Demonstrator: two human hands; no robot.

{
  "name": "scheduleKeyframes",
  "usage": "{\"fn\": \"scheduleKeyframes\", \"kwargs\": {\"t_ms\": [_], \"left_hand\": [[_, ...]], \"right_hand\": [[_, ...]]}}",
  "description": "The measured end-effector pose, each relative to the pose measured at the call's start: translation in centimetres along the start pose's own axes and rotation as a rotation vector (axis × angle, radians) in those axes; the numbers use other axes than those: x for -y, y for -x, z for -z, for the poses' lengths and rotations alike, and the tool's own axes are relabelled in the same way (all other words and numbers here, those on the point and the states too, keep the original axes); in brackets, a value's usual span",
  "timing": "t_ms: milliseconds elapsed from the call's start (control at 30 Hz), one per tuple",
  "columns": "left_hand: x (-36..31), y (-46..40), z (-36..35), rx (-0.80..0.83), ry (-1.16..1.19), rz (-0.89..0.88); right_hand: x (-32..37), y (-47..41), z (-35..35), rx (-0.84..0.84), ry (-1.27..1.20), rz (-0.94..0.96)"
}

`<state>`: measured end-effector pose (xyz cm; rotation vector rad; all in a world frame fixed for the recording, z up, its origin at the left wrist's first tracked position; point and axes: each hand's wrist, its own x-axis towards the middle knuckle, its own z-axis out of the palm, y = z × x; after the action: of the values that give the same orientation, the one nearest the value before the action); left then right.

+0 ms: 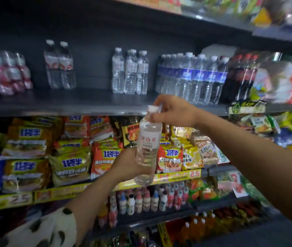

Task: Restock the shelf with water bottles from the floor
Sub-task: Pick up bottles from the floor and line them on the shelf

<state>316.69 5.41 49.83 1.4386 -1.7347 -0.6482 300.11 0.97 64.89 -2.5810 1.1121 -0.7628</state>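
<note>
Left hand (123, 168) grips the water bottle (147, 150) base, partly hidden; right hand (173, 111) pinches its cap below the shelf (88, 104) edge.

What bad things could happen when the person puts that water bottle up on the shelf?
1. The water bottle is held only at its cap by the right hand and low on its body by the left hand; it might slip and fall onto the noodle packets below.
2. Pushed in carelessly, it could knock over the three matching bottles standing close together on the shelf.
</note>
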Motion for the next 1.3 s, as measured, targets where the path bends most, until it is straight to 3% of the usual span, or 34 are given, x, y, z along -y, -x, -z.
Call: {"fn": "scheduleKeyframes", "kwargs": {"t_ms": [100,567,933,1300], "left_hand": [[-2.2,-1.5,2.7,-0.111,-0.034,-0.001],[-9.7,-15.3,14.7,-0.293,-0.191,-0.016],[-1.1,-27.4,17.2,-0.283,-0.185,0.102],[3.4,-32.8,19.1,-0.325,-0.168,0.154]], "right_hand": [[1.6,-0.8,1.0,-0.034,0.116,-0.026],[3.6,-17.3,8.7,-0.251,-0.093,0.117],[-3.2,-33.0,3.1,-0.113,-0.039,0.077],[-4.6,-40.6,0.2,-0.072,0.011,0.088]]}}
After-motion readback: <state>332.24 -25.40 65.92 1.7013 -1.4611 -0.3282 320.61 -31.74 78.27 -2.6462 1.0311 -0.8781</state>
